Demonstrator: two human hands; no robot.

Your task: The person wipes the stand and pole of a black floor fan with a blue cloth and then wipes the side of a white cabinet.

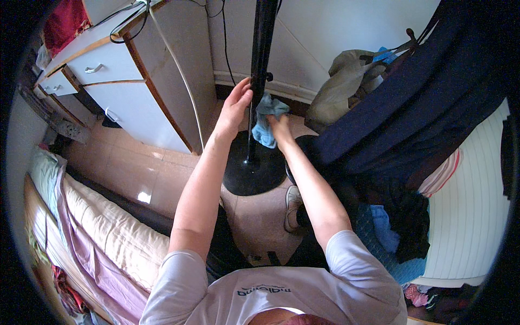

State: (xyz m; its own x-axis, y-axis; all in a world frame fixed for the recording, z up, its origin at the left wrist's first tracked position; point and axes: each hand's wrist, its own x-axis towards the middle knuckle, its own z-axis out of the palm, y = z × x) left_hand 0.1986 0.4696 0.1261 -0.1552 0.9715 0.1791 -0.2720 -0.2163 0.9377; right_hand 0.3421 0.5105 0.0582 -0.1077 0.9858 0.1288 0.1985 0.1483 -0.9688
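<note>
A black stand pole rises from a round black base on the floor. My left hand holds the pole from its left side, with the ends of the fingers partly hidden behind it. Bunched in my right hand is a light blue cloth, which lies against the pole's lower right side above the base. A small black knob sticks out of the pole just above the cloth.
A white cabinet with wooden edging stands to the left, a white cable hanging beside it. Dark fabric drapes at the right, near an olive bag. Bedding lies lower left. My shoe is close to the base.
</note>
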